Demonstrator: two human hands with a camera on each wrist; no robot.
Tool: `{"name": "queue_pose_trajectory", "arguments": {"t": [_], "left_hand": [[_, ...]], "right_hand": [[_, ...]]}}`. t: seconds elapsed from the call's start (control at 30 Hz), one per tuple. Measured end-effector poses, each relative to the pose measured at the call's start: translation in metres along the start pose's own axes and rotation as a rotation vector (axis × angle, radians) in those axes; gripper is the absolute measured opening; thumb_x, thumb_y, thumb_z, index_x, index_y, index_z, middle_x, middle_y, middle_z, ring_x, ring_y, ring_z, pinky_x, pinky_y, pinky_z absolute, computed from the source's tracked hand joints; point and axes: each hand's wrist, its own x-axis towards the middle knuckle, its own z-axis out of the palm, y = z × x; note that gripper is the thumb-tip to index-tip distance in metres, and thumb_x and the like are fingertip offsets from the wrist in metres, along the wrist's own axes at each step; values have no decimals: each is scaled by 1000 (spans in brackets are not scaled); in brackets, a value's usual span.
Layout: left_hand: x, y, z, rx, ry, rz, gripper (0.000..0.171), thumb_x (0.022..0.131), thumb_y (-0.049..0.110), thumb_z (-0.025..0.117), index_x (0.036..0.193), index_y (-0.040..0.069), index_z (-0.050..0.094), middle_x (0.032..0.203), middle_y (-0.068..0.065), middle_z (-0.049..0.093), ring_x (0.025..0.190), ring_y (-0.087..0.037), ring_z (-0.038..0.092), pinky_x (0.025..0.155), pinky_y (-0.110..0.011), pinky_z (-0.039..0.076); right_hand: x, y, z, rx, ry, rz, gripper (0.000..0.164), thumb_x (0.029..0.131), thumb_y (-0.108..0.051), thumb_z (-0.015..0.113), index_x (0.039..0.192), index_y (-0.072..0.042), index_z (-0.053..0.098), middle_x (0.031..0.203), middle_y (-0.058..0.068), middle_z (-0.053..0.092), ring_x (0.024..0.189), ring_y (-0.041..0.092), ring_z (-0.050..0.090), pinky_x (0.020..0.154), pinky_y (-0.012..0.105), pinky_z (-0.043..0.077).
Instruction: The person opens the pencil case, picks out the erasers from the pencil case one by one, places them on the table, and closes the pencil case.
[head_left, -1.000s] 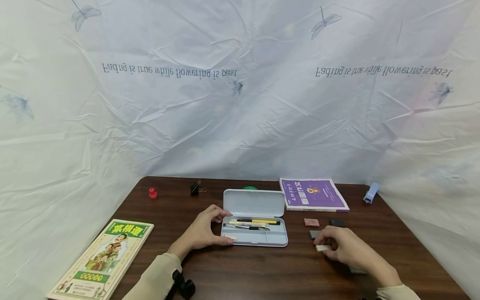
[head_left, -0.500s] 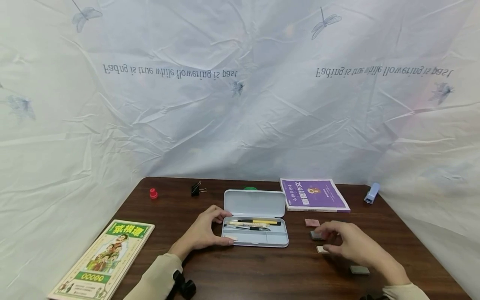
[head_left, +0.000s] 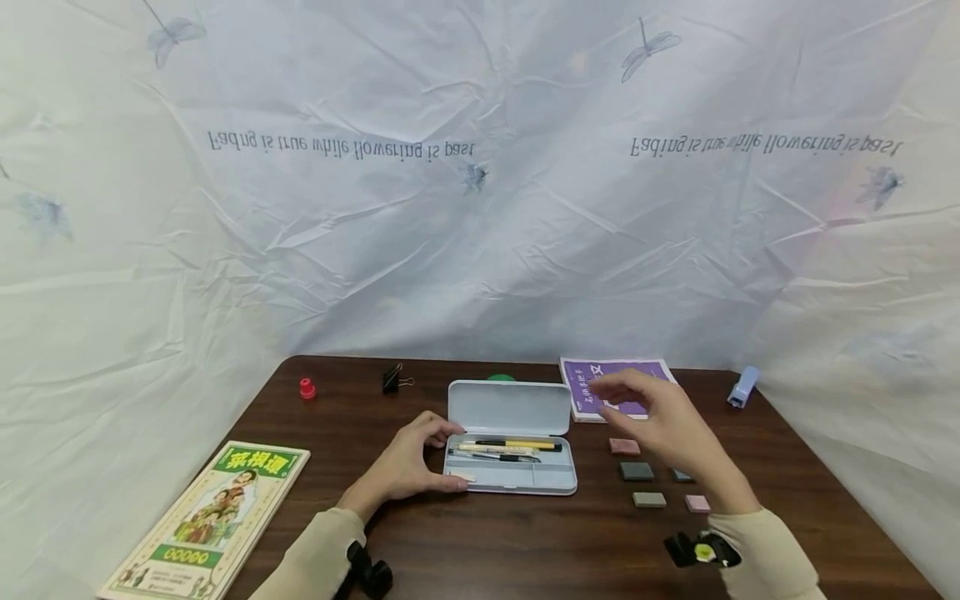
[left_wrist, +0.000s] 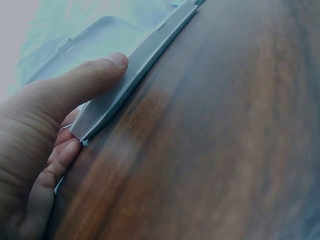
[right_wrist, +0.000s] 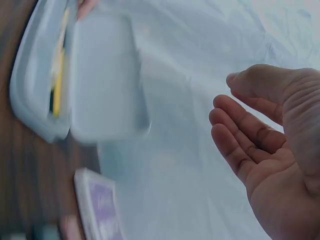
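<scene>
A pale blue pencil case (head_left: pixel 555 478) lies with its lid up in the middle of the table in the head view. My left hand (head_left: pixel 408 462) grips its left end; in the left wrist view the thumb (left_wrist: pixel 95 75) lies along the front wall and the fingers are at the end. Inside are a yellow pen (head_left: pixel 517 444), other pens and a small whitish piece (head_left: pixel 461 477). My right hand (head_left: pixel 652 412) is raised with nothing in it, fingers relaxed, overlapping the purple book (head_left: pixel 585 392). Below it lie eraser-like blocks: reddish (head_left: pixel 624 447), dark green (head_left: pixel 636 472), beige (head_left: pixel 649 500) and pink (head_left: pixel 697 503).
A bluish block (head_left: pixel 681 476) is partly hidden by my right wrist. A green-and-cream book (head_left: pixel 206 517) lies front left. Along the back are a red cap-like piece (head_left: pixel 307 388), a binder clip (head_left: pixel 393 379), a green object (head_left: pixel 501 377) and a light blue stapler (head_left: pixel 743 387).
My right hand has let go of the beige block, then risen up and away toward the purple book, uncovering the blocks. The left hand stays on the pencil case.
</scene>
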Motion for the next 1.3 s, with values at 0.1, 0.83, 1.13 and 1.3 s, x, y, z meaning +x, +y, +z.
{"name": "queue_pose_trajectory", "arguments": {"t": [0.1, 0.83, 1.13, 1.3], "left_hand": [[-1, 0, 2, -1, 4, -3, 74, 78, 52, 103, 139, 21, 73, 130, 2, 63, 115, -17, 63, 104, -35, 59], [-1, -1, 3, -1, -14, 3, 75, 80, 51, 102, 141, 19, 73, 128, 0, 63, 114, -17, 62, 103, -36, 59], [-1, -1, 1, -20, -16, 10, 74, 81, 50, 101, 141, 18, 71, 131, 4, 62, 118, -17, 64, 106, -37, 59], [-1, -1, -1, -23, -20, 23, 75, 82, 49, 101, 144, 22, 70, 131, 3, 62, 118, -18, 63, 106, -38, 59]], "right_hand": [[15, -10, 12, 119, -10, -24, 29, 103, -7, 82, 131, -14, 78, 125, 2, 80, 108, 17, 76, 98, 20, 59], [60, -52, 110, 279, -273, -145, 36, 104, -8, 80, 139, -7, 74, 127, 8, 78, 109, 20, 75, 99, 44, 64], [54, -43, 154, 209, -501, -138, 28, 98, 6, 80, 124, -4, 80, 112, 9, 81, 97, 6, 74, 89, 27, 64], [54, -41, 166, 180, -551, -183, 28, 96, 11, 78, 120, -3, 81, 111, 7, 81, 96, 8, 74, 87, 26, 64]]}}
